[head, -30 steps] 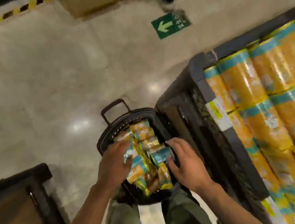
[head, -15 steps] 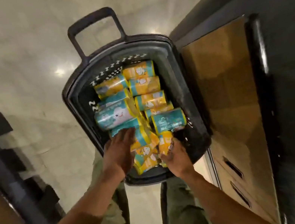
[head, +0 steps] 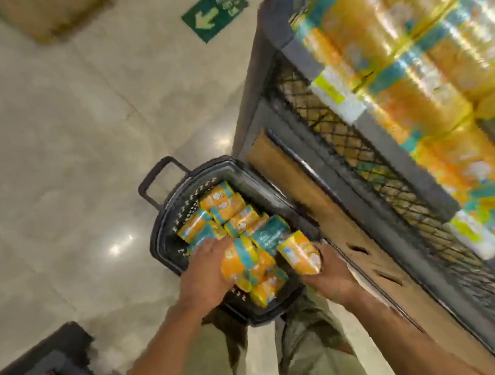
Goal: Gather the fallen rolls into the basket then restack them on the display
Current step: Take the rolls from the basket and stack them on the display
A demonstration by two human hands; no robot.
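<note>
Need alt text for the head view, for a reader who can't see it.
Two bare hands hold wrapped rolls above a black basket full of more: the left hand grips an orange roll, the right hand a second roll. The stacked display stands to its right.

the left hand (head: 203, 281), reaching flat into the near end of the basket (head: 229, 165) half a second ago, is now gripping an orange roll with a teal band (head: 237, 260) above the pile at lower centre. the right hand (head: 328, 275) is now holding a second orange roll (head: 299, 255) up by the basket's right rim. the view is swinging up and back, so the display (head: 275, 17) with its stacked rolls (head: 409, 26) is filling the right side and the green arrow sign (head: 213, 13) is showing again at upper centre.
</note>
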